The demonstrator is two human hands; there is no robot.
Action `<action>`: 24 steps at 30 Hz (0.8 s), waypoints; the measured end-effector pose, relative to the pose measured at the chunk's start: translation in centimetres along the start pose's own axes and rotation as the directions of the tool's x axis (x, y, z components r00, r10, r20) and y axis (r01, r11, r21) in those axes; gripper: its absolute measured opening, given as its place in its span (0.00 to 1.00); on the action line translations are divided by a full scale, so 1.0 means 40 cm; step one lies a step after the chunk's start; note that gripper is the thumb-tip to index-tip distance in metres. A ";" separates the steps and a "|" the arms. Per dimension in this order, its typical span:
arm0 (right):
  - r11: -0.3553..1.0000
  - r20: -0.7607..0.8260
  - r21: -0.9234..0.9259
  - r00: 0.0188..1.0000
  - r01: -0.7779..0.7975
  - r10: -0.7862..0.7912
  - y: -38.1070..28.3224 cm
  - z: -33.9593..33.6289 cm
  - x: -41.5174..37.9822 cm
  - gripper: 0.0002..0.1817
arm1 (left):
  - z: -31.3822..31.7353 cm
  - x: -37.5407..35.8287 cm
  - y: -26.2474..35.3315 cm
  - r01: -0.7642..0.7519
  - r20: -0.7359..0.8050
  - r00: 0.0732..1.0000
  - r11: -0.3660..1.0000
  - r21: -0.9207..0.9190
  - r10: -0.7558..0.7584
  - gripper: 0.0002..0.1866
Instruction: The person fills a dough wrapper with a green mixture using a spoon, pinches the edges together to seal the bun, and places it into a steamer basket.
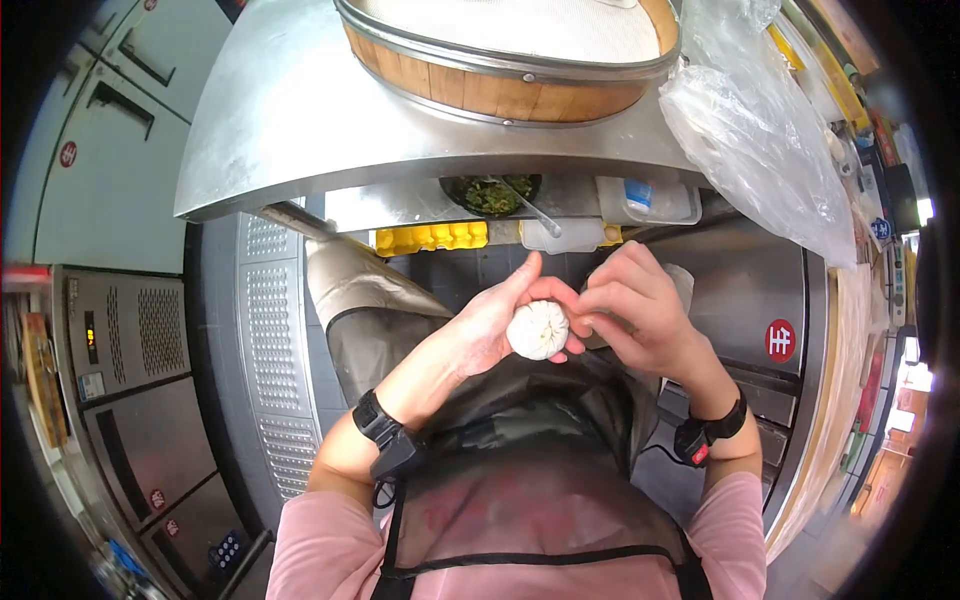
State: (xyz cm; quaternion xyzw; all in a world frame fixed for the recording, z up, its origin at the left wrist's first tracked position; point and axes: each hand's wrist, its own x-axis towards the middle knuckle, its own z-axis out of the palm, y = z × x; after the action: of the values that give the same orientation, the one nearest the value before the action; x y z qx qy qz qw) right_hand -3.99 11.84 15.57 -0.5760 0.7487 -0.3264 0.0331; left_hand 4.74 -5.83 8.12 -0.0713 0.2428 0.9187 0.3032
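Bun (538,331) (white, pleated) between both hands (490,318) (640,308)

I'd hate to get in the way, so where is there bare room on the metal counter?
Widest is the steel counter left of the wooden steamer; a narrower strip lies between the steamer and the counter's near edge. The right side is crowded by the plastic bag. Below, the shelf shows bare metal left of the bowl of greens.
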 end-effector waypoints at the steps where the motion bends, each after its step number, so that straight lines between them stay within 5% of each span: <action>1: 1.000 -0.012 0.014 1.000 0.019 -0.019 0.000 0.011 -0.005 0.14 | -0.001 -0.001 0.000 -0.018 -0.034 0.999 1.000 -0.017 0.017 0.35; 8: 0.968 0.046 -0.177 0.984 0.179 -0.173 -0.038 0.053 0.009 0.11 | 0.025 -0.001 -0.003 -0.069 -0.219 0.974 0.996 -0.050 0.056 0.33; 18: 0.901 -0.077 -0.401 0.973 0.168 -0.216 -0.062 0.077 0.001 0.08 | 0.065 -0.008 -0.014 -0.395 -0.219 0.891 0.917 0.059 0.398 0.33; 21: 0.968 -0.133 -0.240 0.986 0.069 -0.103 -0.068 0.075 0.001 0.10 | 0.062 -0.005 -0.015 -0.436 -0.233 0.875 0.900 -0.003 0.424 0.34; 23: 0.951 -0.432 0.189 0.849 -0.244 0.303 -0.094 0.083 -0.004 0.15 | 0.062 0.004 -0.018 -0.535 -0.232 0.827 0.844 -0.044 0.512 0.36; 24: 0.900 -0.490 0.338 0.765 -0.275 0.418 -0.071 0.114 -0.028 0.17 | 0.059 0.007 -0.019 -0.536 -0.231 0.827 0.843 -0.045 0.513 0.36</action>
State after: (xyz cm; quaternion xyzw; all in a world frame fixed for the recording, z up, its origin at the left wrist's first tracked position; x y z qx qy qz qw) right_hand 0.74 10.44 13.12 -0.2988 0.7735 -0.5565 -0.0525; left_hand 5.02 -3.99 9.80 -0.1147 0.2335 0.9655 0.0075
